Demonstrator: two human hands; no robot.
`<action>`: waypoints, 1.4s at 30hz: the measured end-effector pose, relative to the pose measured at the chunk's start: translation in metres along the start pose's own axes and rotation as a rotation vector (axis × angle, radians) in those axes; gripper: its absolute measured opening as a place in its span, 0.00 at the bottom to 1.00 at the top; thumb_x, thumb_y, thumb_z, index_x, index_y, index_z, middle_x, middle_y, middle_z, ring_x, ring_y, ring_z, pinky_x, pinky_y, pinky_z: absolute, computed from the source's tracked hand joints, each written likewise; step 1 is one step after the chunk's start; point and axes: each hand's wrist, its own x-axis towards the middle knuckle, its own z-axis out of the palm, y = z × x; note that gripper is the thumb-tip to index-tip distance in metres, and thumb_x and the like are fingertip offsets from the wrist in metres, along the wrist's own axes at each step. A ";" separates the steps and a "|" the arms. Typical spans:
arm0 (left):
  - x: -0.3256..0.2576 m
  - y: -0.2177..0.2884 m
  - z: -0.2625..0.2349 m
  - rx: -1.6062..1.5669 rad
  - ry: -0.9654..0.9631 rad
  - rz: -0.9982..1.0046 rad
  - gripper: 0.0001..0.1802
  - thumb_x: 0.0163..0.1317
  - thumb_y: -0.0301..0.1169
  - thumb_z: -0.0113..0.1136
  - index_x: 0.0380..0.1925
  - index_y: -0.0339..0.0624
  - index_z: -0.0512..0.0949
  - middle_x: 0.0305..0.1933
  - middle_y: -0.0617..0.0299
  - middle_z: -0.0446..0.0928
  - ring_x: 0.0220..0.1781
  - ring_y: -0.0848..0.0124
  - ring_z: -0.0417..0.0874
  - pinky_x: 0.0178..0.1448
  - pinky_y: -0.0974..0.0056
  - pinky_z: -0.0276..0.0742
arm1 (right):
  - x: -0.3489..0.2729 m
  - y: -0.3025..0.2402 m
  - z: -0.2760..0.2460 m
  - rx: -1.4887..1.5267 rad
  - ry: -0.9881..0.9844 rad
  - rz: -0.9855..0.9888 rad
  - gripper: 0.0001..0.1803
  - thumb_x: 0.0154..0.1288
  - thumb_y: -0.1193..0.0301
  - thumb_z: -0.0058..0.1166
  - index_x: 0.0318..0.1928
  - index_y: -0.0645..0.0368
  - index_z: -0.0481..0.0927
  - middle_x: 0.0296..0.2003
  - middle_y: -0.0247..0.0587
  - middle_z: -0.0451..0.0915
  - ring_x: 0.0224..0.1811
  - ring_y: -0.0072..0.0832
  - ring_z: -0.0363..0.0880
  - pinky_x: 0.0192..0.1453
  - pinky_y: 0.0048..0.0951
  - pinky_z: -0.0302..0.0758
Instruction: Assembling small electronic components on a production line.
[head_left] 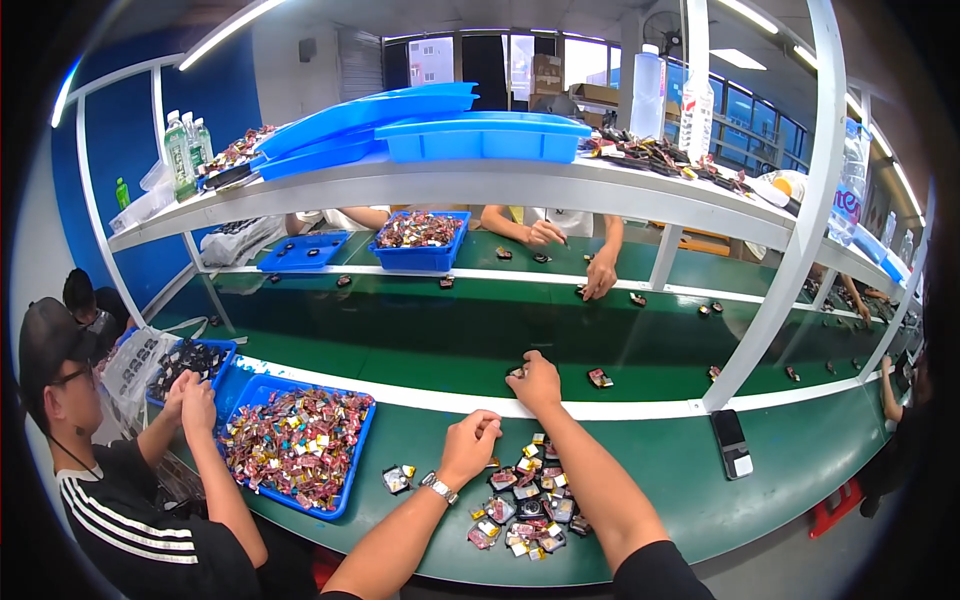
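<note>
My right hand point(540, 385) reaches over the green conveyor belt, its fingers closed on a small dark electronic part point(515, 372) mostly hidden beneath them. Closer to me, my left hand point(468, 447), with a metal-banded watch point(439, 487) at the wrist, hovers with curled fingers by the belt's white edge. Whatever it may hold is hidden. Between my forearms lies a loose pile of small black parts point(528, 508) with wires and yellow and white tabs. One similar part point(397, 478) sits apart, left of the pile. Another point(599, 378) rests on the belt right of my right hand.
A blue tray point(345, 490) heaped with small wired pieces stands at left, beside a co-worker point(110, 480). A phone point(732, 445) lies at right, near a white shelf post point(775, 230). Overhead, a shelf point(420, 185) carries blue trays. Across the belt, another person's hands point(600, 272) handle parts.
</note>
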 end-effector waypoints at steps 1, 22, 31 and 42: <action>-0.002 -0.002 -0.004 -0.001 0.017 -0.009 0.09 0.67 0.28 0.56 0.42 0.34 0.80 0.30 0.59 0.84 0.28 0.75 0.82 0.34 0.70 0.78 | -0.008 -0.007 -0.010 0.207 -0.057 0.020 0.33 0.46 0.68 0.71 0.54 0.61 0.74 0.41 0.47 0.84 0.45 0.44 0.83 0.52 0.40 0.78; -0.009 0.019 -0.009 -0.830 -0.448 -0.394 0.16 0.74 0.28 0.45 0.58 0.33 0.68 0.48 0.52 0.79 0.47 0.66 0.85 0.54 0.64 0.84 | -0.137 -0.032 -0.099 0.243 0.113 -0.475 0.09 0.53 0.76 0.64 0.37 0.58 0.82 0.43 0.41 0.81 0.48 0.38 0.80 0.50 0.36 0.78; -0.010 0.032 -0.003 -0.697 -0.507 -0.353 0.24 0.70 0.21 0.49 0.65 0.39 0.63 0.58 0.54 0.76 0.57 0.68 0.80 0.61 0.60 0.80 | -0.136 -0.038 -0.104 0.105 0.098 -0.475 0.10 0.55 0.76 0.62 0.39 0.59 0.80 0.40 0.42 0.81 0.43 0.40 0.82 0.46 0.35 0.81; -0.013 0.028 -0.001 -0.763 -0.422 -0.376 0.23 0.69 0.18 0.50 0.64 0.38 0.64 0.57 0.55 0.75 0.57 0.69 0.79 0.62 0.63 0.80 | -0.132 -0.032 -0.100 0.108 0.137 -0.589 0.08 0.58 0.74 0.59 0.40 0.58 0.80 0.38 0.38 0.79 0.42 0.36 0.80 0.41 0.37 0.80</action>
